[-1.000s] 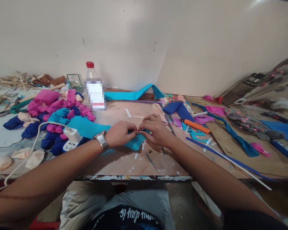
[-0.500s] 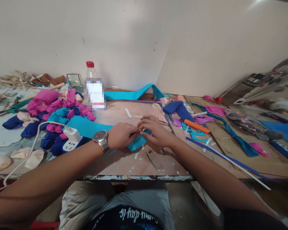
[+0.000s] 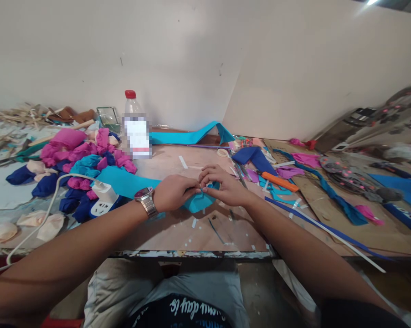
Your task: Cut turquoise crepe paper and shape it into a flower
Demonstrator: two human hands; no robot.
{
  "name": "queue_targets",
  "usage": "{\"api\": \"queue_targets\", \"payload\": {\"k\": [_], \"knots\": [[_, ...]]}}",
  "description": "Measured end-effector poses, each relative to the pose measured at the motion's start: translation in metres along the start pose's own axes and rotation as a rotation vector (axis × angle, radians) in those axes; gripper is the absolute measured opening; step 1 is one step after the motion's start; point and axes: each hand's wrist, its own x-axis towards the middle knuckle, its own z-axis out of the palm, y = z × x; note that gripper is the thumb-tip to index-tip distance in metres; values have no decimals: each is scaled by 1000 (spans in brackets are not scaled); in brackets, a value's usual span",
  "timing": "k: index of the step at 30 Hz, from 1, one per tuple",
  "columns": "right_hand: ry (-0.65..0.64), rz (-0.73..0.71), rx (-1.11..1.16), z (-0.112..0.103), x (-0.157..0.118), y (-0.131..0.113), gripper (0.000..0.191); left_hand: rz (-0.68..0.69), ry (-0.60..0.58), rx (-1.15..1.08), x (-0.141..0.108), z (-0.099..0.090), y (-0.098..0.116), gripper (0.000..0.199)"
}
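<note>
A turquoise fabric strip (image 3: 130, 180) runs from the pile at the left to my two hands, low over the table. My left hand (image 3: 176, 191), with a metal watch on its wrist, pinches the strip between thumb and fingers. Right beside it, my right hand (image 3: 222, 186) grips the strip's end with bent fingers, the fingertips of both hands meeting. Between them the cloth is bent into a curl, and part of it bulges below the fingers. The exact fold under my fingertips is hidden.
Bunched pink, blue and turquoise fabric pieces (image 3: 85, 155) lie at the left by a white power socket (image 3: 105, 202). Behind stands a red-capped bottle (image 3: 132, 105) with a lit phone (image 3: 137, 136). An orange utility knife (image 3: 279, 181) and fabric scraps lie at the right.
The strip's end between my hands has gone from lying flatter to a rounded curl. My right hand's fingers have shifted slightly and lifted; my left hand stays nearly in place.
</note>
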Motion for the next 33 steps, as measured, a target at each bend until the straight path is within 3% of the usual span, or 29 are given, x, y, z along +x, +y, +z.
{"api": "queue_targets", "payload": {"k": [16,25,29,33], "knots": [[2,26,-2,2,0,1,23,-68,-41,-214,-1,-2,-1,30],[41,121,65,-4,0,5,20,-74,-59,-348,2,-9,-7,35],[89,177,130,-4,-3,8,17,-54,-32,-406,2,-10,-10,19],[151,202,159,-4,-6,11,16,-101,62,-390,3,-11,-13,21]]}}
